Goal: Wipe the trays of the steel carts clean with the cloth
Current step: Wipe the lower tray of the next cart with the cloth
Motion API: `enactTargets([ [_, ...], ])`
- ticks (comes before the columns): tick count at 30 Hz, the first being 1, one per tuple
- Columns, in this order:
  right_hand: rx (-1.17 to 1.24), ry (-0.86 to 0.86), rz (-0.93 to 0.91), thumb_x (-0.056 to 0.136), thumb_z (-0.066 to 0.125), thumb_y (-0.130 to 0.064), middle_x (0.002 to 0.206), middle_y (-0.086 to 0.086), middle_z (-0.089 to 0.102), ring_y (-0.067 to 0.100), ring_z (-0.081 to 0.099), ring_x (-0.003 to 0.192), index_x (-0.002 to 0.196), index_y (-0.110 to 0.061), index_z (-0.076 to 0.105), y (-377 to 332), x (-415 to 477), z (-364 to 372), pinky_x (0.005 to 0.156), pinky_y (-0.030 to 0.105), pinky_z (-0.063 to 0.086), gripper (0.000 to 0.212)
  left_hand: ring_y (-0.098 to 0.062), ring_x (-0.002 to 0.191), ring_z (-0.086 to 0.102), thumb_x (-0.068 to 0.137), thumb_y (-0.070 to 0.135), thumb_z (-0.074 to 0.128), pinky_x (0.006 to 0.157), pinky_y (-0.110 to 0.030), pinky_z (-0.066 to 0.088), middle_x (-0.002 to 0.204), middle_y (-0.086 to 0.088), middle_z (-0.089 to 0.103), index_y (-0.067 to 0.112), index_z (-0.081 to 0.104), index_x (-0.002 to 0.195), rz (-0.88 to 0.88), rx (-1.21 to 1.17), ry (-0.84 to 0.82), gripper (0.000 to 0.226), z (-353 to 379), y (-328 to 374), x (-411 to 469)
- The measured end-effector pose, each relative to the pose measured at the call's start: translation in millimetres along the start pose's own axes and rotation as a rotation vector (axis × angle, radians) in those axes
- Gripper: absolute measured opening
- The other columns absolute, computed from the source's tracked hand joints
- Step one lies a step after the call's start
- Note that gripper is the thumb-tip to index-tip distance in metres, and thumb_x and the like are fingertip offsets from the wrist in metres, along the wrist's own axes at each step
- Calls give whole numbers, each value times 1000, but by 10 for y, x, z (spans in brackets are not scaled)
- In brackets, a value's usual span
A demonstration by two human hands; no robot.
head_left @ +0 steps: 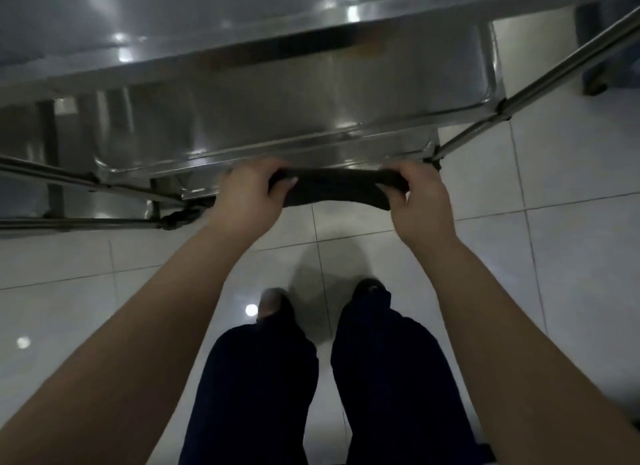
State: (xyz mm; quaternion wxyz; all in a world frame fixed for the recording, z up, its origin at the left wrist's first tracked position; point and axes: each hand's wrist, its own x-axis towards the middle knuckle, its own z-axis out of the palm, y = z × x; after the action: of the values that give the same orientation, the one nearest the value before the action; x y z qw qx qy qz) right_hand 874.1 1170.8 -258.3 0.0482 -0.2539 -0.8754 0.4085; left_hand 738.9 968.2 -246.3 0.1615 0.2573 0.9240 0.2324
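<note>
Holding the dark cloth pulled out between them, the left hand and the right hand each clench one end, with the fingers curled round the fabric. The cloth spans the gap from one hand to the other. It hangs over the tiled floor, just short of the near rim of the steel cart's tray, which lies directly beyond the knuckles. Whether the cloth touches that rim cannot be told.

The cloth looks light, soft and limp. Its lower edge bows between the two grips, so it should fold or bunch with little effort and carry no shape of its own. For wiping it would likely work best gathered into a pad under one flat palm, not held by the ends.

The tray is hard, smooth and glossy, so the pad should glide easily. The raised rim and corners probably call for fingertip pressure through the fabric. Another tray sits farther beyond the hands.
</note>
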Motion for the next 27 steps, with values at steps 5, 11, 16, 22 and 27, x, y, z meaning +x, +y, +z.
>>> enactTargets([
  [5, -28, 165, -37, 90, 63, -15, 99, -2, 62, 21, 56, 99, 105, -13, 69, 272, 579, 236, 85, 31, 46, 16, -30, 98, 62, 93, 31, 56, 82, -37, 49, 104, -10, 68, 13, 69, 107, 28, -156, 121, 26, 382, -200, 616],
  [11, 11, 246, 21, 93, 61, -12, 108, 11, 66, 25, 59, 104, 115, -7, 63, 240, 1641, 270, 74, 16, 32, 23, -33, 103, 62, 97, 20, 55, 82, -32, 43, 105, -17, 68, 5, 69, 106, 90, -259, 287, 22, 394, -123, 1509],
  [16, 182, 398, -107, 87, 58, 5, 108, 20, 66, 28, 60, 100, 109, 5, 64, 165, 2099, 93, 76, 13, 39, 23, -35, 113, 57, 97, 38, 56, 94, -36, 41, 120, -20, 64, 8, 66, 119, 102, -114, 472, 38, 332, 23, 1913],
  [22, -167, 352, -191, 82, 59, 5, 109, 15, 66, 37, 56, 108, 106, -7, 69, 1105, 1721, 390, 96, 36, 41, 29, -30, 105, 61, 89, 19, 67, 92, -38, 45, 109, -7, 69, 15, 73, 111, 445, -27, 325, 23, 1183, -256, 1657],
  [27, -398, 273, -81, 82, 56, -15, 128, 4, 64, 35, 50, 118, 113, -16, 72, 1481, 1387, 629, 101, 43, 36, 34, -19, 117, 48, 88, 42, 52, 93, -37, 28, 121, 9, 61, 31, 66, 122, 355, 137, 252, 39, 1750, -421, 1393],
])
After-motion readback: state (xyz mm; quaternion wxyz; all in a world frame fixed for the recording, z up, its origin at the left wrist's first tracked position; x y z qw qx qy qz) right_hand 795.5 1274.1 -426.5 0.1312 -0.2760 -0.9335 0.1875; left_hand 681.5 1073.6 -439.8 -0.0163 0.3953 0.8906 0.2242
